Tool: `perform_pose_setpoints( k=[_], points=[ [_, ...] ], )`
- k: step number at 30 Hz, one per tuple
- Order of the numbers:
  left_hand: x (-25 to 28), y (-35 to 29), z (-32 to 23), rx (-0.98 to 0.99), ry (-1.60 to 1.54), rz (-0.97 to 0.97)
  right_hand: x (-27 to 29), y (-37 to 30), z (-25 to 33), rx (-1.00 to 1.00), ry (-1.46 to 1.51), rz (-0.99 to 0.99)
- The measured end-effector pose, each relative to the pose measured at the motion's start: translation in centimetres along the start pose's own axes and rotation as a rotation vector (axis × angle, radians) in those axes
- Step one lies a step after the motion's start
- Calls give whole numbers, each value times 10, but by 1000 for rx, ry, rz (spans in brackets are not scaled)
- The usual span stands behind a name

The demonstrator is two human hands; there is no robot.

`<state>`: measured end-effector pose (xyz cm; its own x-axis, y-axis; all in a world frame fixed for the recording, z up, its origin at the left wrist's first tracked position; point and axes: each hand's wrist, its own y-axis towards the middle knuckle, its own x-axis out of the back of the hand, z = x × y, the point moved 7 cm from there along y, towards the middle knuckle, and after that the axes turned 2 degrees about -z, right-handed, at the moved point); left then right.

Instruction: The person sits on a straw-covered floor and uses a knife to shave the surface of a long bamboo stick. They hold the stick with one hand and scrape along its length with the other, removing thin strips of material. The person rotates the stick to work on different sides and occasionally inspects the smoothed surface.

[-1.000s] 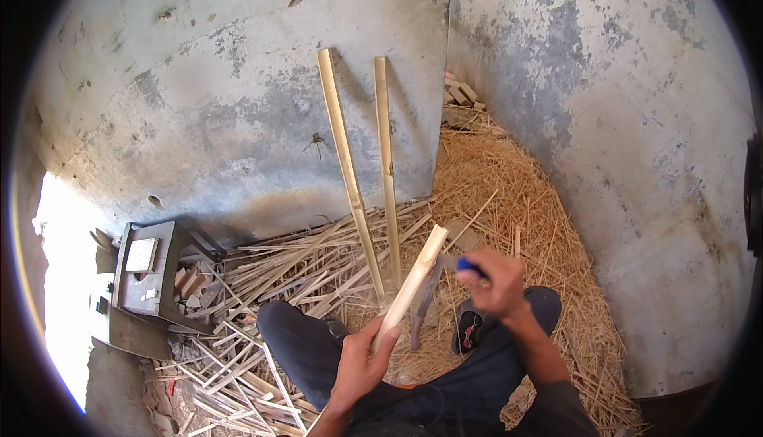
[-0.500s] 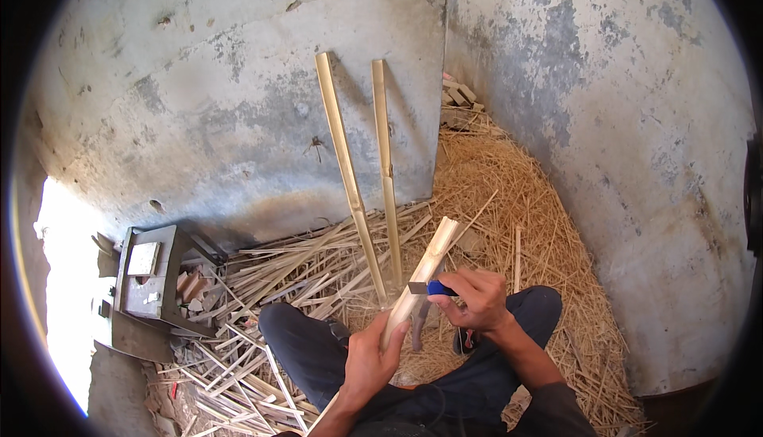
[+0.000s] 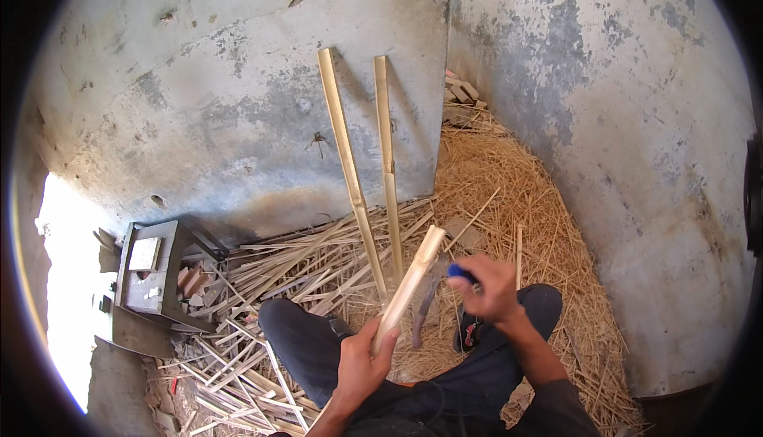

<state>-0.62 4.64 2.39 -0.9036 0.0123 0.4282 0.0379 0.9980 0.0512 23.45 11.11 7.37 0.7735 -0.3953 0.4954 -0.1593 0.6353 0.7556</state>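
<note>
My left hand is wrapped round the lower part of a split bamboo strip. The pale strip slants up and away to the right, between my knees. Just right of it, clear of the bamboo, my right hand grips a blue-handled knife; its blade is smeared by motion. Beyond the strip, two long bamboo slats lean against the wall. A long, slightly curved dark tool lies on the shavings between my legs.
Loose bamboo strips cover the floor ahead and to the left. A heap of straw-like shavings fills the right side up to the corner. At the left stands a small dark metal-and-wood stand with broken bricks beside it. Weathered walls rise close by.
My right hand has drawn the knife off the bamboo, a little to the right. The strip in my left hand has shifted slightly left and down.
</note>
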Motion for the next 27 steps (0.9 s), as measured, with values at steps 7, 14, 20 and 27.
perform_pose_setpoints(
  k=[7, 14, 20, 27],
  points=[
    [-6, 7, -17, -64, 31, -17, -19, -7, 27, 61, -13, 93],
    [-7, 7, -19, -109, 56, -66, -16, -5, 24, 103, -97, 62],
    [-3, 1, -12, -109, 84, -66, -4, 4, 6, 112, -151, -18],
    [4, 0, -7, -116, 106, -65, -11, 7, 8, 117, -142, -3]
  ],
)
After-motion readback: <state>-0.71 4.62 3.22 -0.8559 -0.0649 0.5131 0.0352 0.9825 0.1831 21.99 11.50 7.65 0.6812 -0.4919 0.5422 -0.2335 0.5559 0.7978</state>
